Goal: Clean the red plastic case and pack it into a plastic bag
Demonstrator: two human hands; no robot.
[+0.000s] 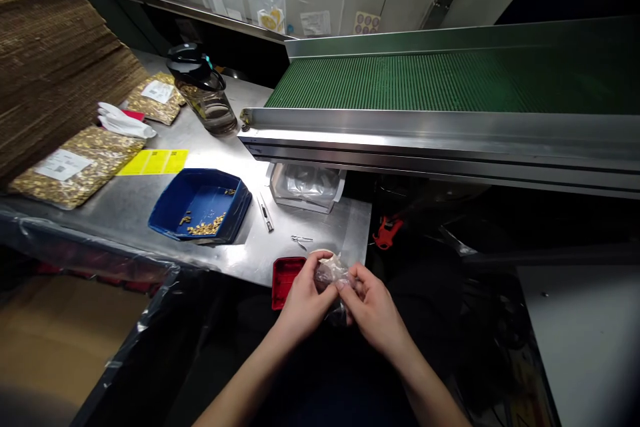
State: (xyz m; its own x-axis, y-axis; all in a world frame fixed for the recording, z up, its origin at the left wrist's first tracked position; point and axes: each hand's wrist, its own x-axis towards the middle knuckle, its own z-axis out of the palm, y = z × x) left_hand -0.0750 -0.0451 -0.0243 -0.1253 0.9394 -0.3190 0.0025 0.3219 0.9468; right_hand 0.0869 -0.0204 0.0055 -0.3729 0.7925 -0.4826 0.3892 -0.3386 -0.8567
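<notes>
Clear plastic bag [334, 272], pinched between two bare hands, at the near edge of a metal table [255, 257].
Left hand [306, 295]: thumb and fingers closed on the bag's left side; right hand [373, 303]: fingertips gripping its right side. Red tray [281, 279], just left of the bag. Blue bin [167, 210], farther left, small golden pieces [207, 225] inside. Slim cutter [265, 213], lying right of the bin. Green ribbed conveyor belt [390, 83], far right.
</notes>
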